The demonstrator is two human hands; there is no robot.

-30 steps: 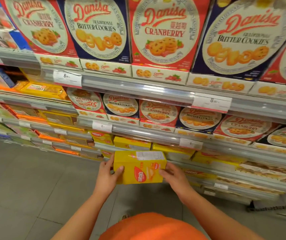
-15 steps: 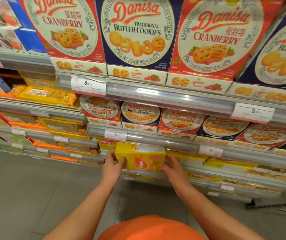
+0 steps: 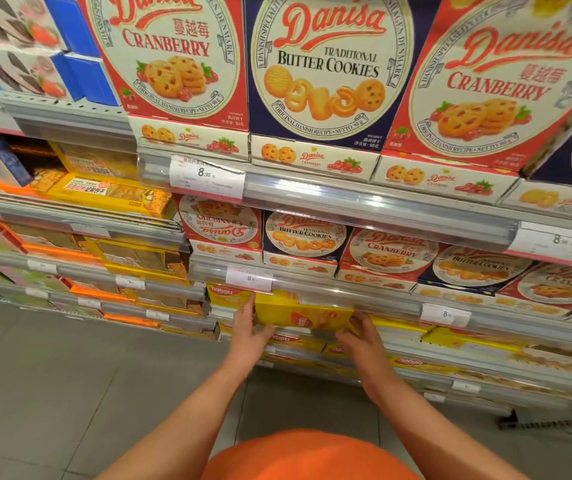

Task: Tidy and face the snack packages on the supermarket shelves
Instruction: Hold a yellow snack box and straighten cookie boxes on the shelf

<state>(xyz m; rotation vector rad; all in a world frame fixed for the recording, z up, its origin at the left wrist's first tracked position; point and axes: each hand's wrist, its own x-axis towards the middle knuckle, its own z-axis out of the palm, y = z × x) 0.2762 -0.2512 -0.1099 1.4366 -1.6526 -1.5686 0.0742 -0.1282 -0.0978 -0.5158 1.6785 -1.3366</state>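
A yellow box (image 3: 303, 315) with a red oval logo is held. Red Danisa cranberry boxes (image 3: 170, 57) and dark blue Danisa butter cookie boxes (image 3: 322, 64) are seen, each with a cream circle and golden cookies printed on it. White price tags (image 3: 206, 174) are fixed to grey shelf rails (image 3: 364, 206). An orange shirt (image 3: 308, 459) is worn. The floor (image 3: 69, 393) is tiled grey.

Left hand (image 3: 247, 336) and right hand (image 3: 360, 336) apparently hold yellow box (image 3: 303, 315) at shelf edge (image 3: 364, 301).
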